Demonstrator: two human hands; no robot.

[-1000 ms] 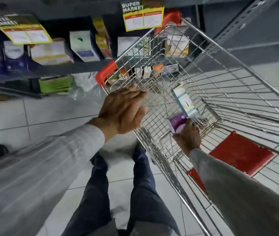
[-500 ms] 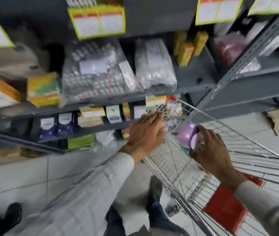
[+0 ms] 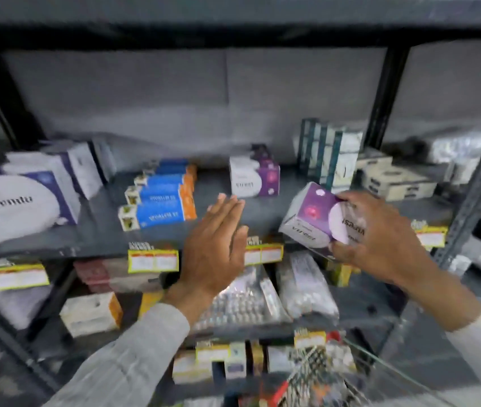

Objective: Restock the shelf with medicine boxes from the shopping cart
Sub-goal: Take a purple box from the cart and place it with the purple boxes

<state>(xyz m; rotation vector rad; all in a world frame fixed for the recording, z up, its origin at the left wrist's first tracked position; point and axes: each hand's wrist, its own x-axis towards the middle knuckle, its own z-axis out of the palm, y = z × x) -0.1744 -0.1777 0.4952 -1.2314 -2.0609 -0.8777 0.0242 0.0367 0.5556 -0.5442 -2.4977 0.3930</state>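
Both hands have come up from the shopping cart (image 3: 318, 374), which is now showing only at the lower edge, to the dark shelf (image 3: 262, 212). The right hand (image 3: 380, 239) is gripping a purple-and-white medicine box (image 3: 309, 218), holding it tilted at the shelf's front edge, just right of a matching box (image 3: 254, 177) already standing further back. The left hand (image 3: 215, 245) is hovering released, fingers straight and together, palm facing right, holding nothing, near the blue-and-orange boxes (image 3: 163, 201).
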